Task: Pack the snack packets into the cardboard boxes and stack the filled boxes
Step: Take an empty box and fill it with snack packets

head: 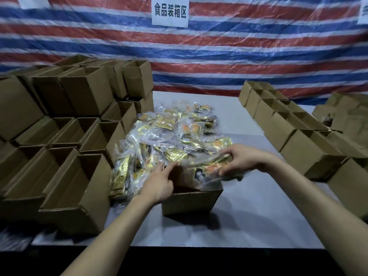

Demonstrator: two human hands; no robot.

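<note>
A small open cardboard box [191, 202] stands on the table in front of me. Behind it lies a heap of clear-wrapped snack packets [175, 132] with gold and orange print. My right hand [241, 159] grips a snack packet [207, 174] that lies tilted across the box's opening, partly inside. My left hand [159, 184] rests at the box's left rim, its fingers curled and the forefinger touching the packet's edge. Whether the left hand holds the rim is hidden by the hand itself.
Several open cardboard boxes [65, 136] are stacked on the left, some lying on their sides. A row of open boxes [288, 126] lines the right side. The grey table [249, 212] ends at a dark front edge. A striped tarpaulin [258, 46] with a white sign [170, 11] hangs behind.
</note>
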